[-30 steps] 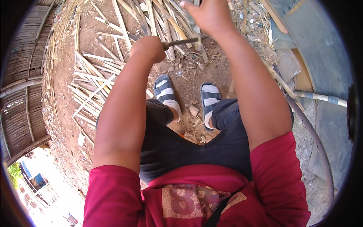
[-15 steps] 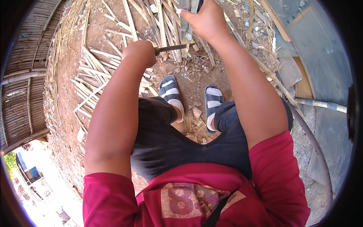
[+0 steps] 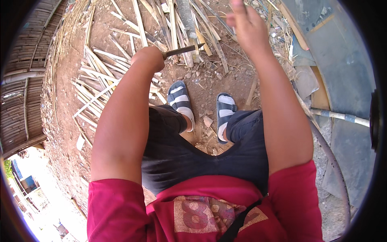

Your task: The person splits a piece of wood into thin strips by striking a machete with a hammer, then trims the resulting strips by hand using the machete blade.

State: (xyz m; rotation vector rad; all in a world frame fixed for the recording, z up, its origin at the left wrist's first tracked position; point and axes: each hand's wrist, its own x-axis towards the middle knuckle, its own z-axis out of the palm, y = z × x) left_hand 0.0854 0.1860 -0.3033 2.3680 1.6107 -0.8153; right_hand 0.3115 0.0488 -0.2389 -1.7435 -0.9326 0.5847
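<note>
My left hand (image 3: 149, 57) is closed around the handle of a knife (image 3: 181, 51). Its dark, narrow blade points right, over the ends of split bamboo strips (image 3: 174, 28) on the ground. Beyond the blade lies a flat grey board (image 3: 186, 18) among the strips. My right hand (image 3: 250, 32) is raised near the top edge, to the right of the knife and apart from it. Its fingers are partly cut off and blurred, so whether it grips anything is unclear.
More bamboo strips (image 3: 96, 86) lie heaped on the dirt at the left, near a woven bamboo wall (image 3: 24, 97). My sandalled feet (image 3: 180, 99) stand just below the blade. Grey sheets (image 3: 346, 72) and a pale pole (image 3: 342, 115) are at the right, beside a curved pipe (image 3: 336, 169).
My right hand has moved right, away from the grey board and the knife tip. My left hand stays nearly in place, while the blade has tilted slightly upward at its tip.
</note>
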